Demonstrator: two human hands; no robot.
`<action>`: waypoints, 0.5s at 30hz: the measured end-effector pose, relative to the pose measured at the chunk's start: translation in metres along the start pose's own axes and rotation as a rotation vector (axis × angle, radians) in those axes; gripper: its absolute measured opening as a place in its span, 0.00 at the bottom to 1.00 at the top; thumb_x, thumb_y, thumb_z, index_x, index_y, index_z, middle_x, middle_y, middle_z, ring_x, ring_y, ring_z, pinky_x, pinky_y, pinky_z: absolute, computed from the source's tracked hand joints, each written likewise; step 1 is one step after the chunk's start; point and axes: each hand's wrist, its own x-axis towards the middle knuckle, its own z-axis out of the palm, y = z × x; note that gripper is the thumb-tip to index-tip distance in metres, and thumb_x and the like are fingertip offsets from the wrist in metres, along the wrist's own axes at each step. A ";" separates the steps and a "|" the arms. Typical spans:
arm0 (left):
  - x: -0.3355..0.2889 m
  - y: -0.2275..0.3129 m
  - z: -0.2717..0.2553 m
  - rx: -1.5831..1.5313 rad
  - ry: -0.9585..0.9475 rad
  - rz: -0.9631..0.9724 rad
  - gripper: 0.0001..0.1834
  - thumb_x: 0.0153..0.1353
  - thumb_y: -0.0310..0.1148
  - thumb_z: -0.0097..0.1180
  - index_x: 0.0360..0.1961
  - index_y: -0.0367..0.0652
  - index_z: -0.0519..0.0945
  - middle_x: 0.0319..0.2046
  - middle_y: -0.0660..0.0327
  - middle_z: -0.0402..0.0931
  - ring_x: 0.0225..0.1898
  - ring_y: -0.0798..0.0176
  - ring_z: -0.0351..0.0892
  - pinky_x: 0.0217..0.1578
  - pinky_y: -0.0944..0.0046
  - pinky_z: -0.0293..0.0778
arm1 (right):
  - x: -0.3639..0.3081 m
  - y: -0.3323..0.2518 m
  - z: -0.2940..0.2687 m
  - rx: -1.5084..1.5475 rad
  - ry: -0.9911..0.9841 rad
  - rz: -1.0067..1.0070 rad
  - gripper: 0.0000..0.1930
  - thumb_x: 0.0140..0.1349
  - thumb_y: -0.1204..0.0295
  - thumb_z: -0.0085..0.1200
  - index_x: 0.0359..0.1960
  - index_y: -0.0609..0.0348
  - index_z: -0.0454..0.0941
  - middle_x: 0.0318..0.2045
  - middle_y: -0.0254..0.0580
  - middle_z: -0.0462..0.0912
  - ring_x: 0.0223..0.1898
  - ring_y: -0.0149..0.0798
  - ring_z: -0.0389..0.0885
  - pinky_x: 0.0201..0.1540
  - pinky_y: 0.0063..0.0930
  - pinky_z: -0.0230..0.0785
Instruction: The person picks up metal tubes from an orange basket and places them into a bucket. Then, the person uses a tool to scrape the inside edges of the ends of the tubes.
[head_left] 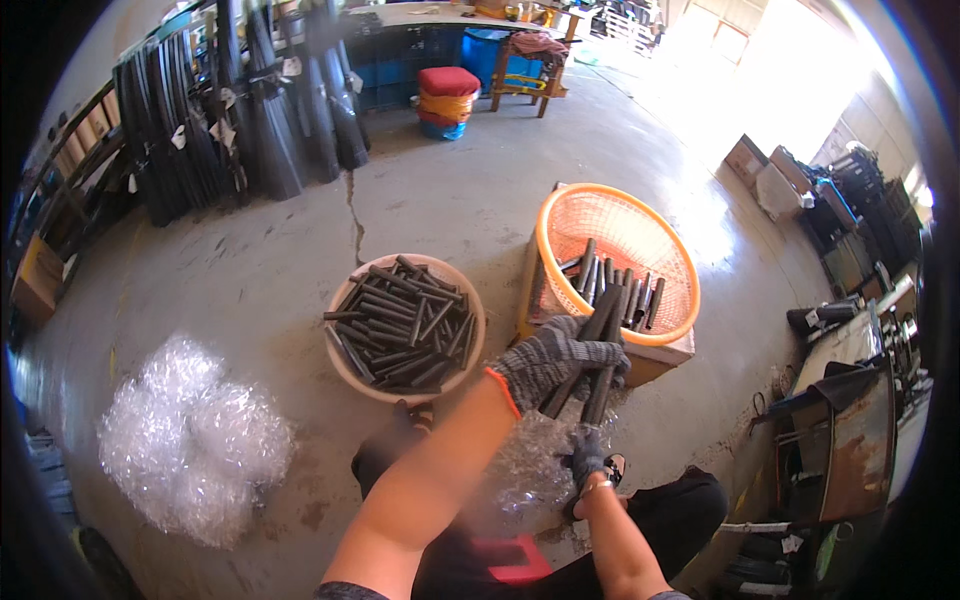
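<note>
Grey concrete floor [270, 260], cracked & stained; bright opening [790, 80] at 2 o'clock, long black strips [275, 110] stacked upright at 10. Crinkly clear plastic heap [200, 440] at 8. Round orange lattice basket [640, 228], w/ dark tubes [654, 302], at 2–3; round pinkish basin [478, 345], piled w/ similar tubes, at 8–9. Person's L hand [560, 358], grey knit glove w/ orange cuff, at 4: fingers wrapped round smooth dark cyl. tubes [598, 390]. R hand [588, 456], gloved, at 5, nr their lower ends; can't tell its finger state.

The basin [479, 325] of tubes [400, 318] stands left of the basket [612, 213].
</note>
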 end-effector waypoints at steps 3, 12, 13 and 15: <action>0.022 -0.013 0.012 -0.175 -0.101 -0.019 0.14 0.58 0.30 0.58 0.44 0.33 0.75 0.33 0.54 0.80 0.34 0.62 0.81 0.34 0.67 0.78 | -0.034 -0.174 -0.045 0.683 -0.147 -0.389 0.22 0.67 0.59 0.44 0.57 0.58 0.65 0.44 0.39 0.76 0.40 0.35 0.76 0.40 0.28 0.73; 0.024 -0.015 0.015 -0.140 -0.110 0.020 0.15 0.58 0.31 0.57 0.44 0.33 0.76 0.36 0.54 0.80 0.37 0.61 0.81 0.39 0.66 0.78 | -0.036 -0.215 -0.022 0.785 -0.215 -0.471 0.20 0.65 0.58 0.47 0.51 0.58 0.71 0.39 0.36 0.78 0.38 0.32 0.76 0.40 0.26 0.73; 0.025 -0.021 0.017 -0.148 -0.109 0.009 0.14 0.58 0.30 0.58 0.43 0.34 0.76 0.34 0.55 0.80 0.35 0.63 0.80 0.37 0.67 0.77 | -0.020 -0.185 -0.021 0.405 -0.067 -0.485 0.19 0.63 0.60 0.47 0.50 0.58 0.72 0.39 0.39 0.78 0.39 0.36 0.77 0.40 0.29 0.73; 0.025 -0.024 0.020 -0.151 -0.098 0.001 0.13 0.57 0.30 0.60 0.40 0.34 0.76 0.32 0.56 0.80 0.32 0.66 0.80 0.33 0.69 0.77 | 0.001 -0.104 -0.024 -0.746 0.122 -0.444 0.18 0.58 0.63 0.49 0.47 0.59 0.75 0.39 0.45 0.80 0.40 0.43 0.78 0.39 0.34 0.73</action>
